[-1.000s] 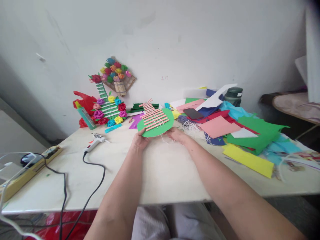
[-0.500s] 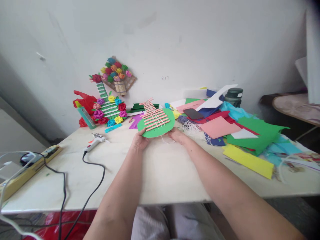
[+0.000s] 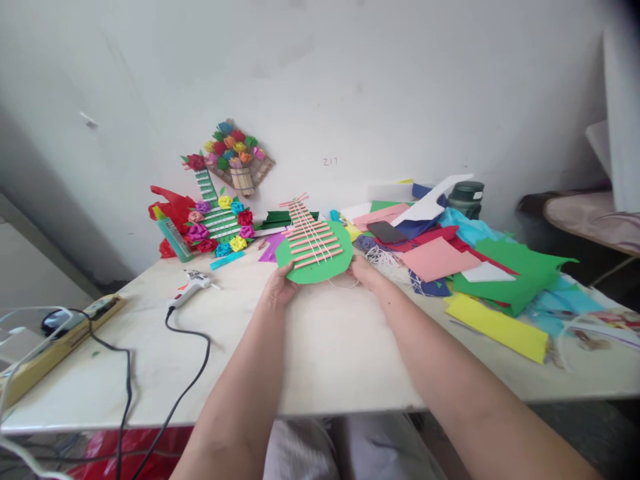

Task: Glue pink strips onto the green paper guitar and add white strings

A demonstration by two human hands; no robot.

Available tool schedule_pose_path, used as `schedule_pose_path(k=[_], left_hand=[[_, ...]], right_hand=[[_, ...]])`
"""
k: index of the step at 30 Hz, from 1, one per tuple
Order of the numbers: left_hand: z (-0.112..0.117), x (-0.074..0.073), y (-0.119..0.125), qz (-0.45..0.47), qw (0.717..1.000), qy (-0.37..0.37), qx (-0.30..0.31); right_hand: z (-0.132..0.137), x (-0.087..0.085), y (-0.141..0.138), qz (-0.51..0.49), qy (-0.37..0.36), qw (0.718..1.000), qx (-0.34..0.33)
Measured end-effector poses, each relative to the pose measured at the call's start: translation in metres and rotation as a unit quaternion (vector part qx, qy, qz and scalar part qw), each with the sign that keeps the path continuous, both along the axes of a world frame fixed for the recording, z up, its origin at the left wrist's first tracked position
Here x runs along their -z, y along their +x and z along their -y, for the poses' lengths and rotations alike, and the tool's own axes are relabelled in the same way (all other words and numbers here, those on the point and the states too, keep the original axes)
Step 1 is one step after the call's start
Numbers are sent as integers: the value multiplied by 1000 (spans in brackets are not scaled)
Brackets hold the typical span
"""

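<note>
Both my hands hold a guitar-shaped paper craft (image 3: pixel 325 270), its round green body towards me and its narrow neck pointing at the wall. Pink paper sticks lie across it in rows, with white strings running along its length. My left hand (image 3: pixel 281 285) grips the lower left edge, thumb on top. At the right edge my right hand (image 3: pixel 364 272) is closed on the craft, its fingers partly hidden beneath. A loose white string hangs under the green body near my right hand.
On the left lie a glue gun (image 3: pixel 193 287) with a black cord, a power strip (image 3: pixel 65 350) and a glue bottle (image 3: pixel 173 235). A flower-trimmed guitar craft (image 3: pixel 220 223) leans behind. Coloured paper sheets (image 3: pixel 505 267), a phone (image 3: pixel 387 232) and white string (image 3: pixel 383 260) cover the right.
The craft sits slightly lower and further right in view, and its body shows a little more to the right. Both hands keep their grip. The camera view has shifted slightly.
</note>
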State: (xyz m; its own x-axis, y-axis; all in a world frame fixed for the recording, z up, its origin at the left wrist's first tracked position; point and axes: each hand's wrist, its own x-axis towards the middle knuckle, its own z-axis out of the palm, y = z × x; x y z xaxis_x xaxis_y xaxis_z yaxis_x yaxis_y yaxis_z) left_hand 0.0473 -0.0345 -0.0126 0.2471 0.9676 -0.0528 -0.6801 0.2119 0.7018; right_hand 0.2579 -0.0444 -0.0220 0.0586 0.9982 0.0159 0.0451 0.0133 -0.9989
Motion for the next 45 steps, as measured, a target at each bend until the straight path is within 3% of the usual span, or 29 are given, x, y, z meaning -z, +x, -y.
schedule_pose_path(k=[3, 10, 19, 24, 33, 41, 45], left_hand=[[0, 1, 0, -7, 1000, 1, 11], [1, 1, -3, -35, 999, 11, 40], [1, 3, -3, -40, 996, 19, 74], [1, 2, -3, -38, 995, 29, 83], [5, -1, -6, -35, 994, 48, 91], [5, 1, -5, -125, 985, 42, 110], [3, 3, -3, -122, 987, 48, 97]], right_hand=[[2, -5, 1, -44, -18, 996, 79], [6, -17, 5, -187, -22, 969, 163], [11, -19, 9, -255, 1, 959, 121], [15, -20, 8, -249, -33, 959, 129], [9, -13, 6, -271, -2, 953, 138], [7, -13, 2, -303, 49, 941, 141], [4, -14, 1, -317, 47, 935, 151]])
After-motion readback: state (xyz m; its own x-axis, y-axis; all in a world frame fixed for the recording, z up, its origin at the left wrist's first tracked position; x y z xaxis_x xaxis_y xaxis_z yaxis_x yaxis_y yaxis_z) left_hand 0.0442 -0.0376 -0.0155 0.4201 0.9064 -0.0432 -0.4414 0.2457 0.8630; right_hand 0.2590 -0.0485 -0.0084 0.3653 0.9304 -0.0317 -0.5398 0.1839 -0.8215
